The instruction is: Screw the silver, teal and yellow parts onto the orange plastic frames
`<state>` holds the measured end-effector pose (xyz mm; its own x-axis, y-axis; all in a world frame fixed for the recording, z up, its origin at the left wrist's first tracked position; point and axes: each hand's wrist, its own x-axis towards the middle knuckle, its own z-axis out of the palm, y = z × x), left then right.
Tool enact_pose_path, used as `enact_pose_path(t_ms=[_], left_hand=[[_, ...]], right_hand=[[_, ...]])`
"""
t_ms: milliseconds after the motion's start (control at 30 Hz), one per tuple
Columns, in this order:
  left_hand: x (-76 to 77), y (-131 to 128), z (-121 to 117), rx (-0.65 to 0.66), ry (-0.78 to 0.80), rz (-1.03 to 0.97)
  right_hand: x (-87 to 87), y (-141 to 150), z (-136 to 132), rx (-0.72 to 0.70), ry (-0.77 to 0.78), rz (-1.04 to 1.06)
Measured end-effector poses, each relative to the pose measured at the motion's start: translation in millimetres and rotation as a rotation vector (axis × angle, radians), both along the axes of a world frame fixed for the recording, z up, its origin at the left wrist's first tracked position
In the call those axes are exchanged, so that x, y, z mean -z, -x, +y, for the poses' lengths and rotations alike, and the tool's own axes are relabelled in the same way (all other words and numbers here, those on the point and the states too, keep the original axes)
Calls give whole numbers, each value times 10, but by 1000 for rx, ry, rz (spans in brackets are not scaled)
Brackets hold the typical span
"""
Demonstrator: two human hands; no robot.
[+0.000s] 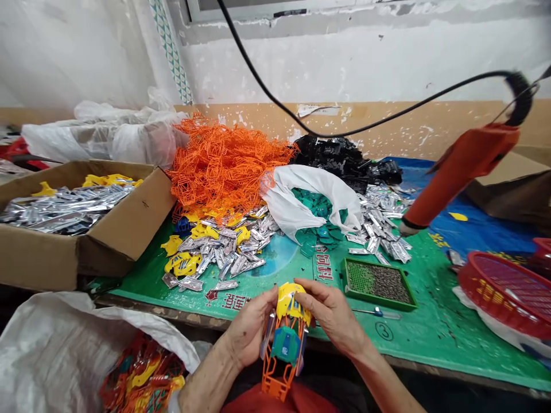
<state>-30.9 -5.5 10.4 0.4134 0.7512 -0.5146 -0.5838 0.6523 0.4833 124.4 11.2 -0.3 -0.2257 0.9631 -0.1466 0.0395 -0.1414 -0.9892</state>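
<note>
Between my two hands, over the table's front edge, is a toy car body point(284, 344) with an orange frame, a teal middle piece and silver side strips. A yellow hood piece point(289, 299) sits at its far end. My left hand point(252, 327) grips the body along its left side, thumb near the yellow piece. My right hand point(331, 315) has its fingers closed on the yellow piece from the right. Beyond my hands lie loose silver strips point(232, 258) and more yellow pieces point(185, 263). A green tray point(379, 281) of small screws stands to the right.
An orange electric screwdriver point(460, 178) hangs at the right on a black cable. Orange frames point(228, 166), a white bag point(284, 195) of teal pieces and black parts point(331, 158) are heaped behind. A cardboard box point(116, 229) is left, a red basket point(503, 292) right, a sack point(55, 344) below.
</note>
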Motion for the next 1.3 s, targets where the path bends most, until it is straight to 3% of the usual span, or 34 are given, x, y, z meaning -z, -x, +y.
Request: enact_pose_path(t_ms=[300,500,667,867,1100,1300], left_hand=[[120,-84,-61,-48,30,-110],[189,-121,-121,-53,-12,-98],[167,-158,-144,-33,-78,-82],[112,-150,-164,-68,-191,48],[165,-159,-174,-78,-169,34],[229,-211,-162,-128,-11,-44]], right_hand=[[112,-1,-124,112,-97,-124],[125,96,-227,282,-190,-210],[157,148,-273,352,-154,-188],[111,112,-261,249,-149,-175],[-33,-110,-166,-111,-48,-129],[99,-48,-245,49,-47,-145]])
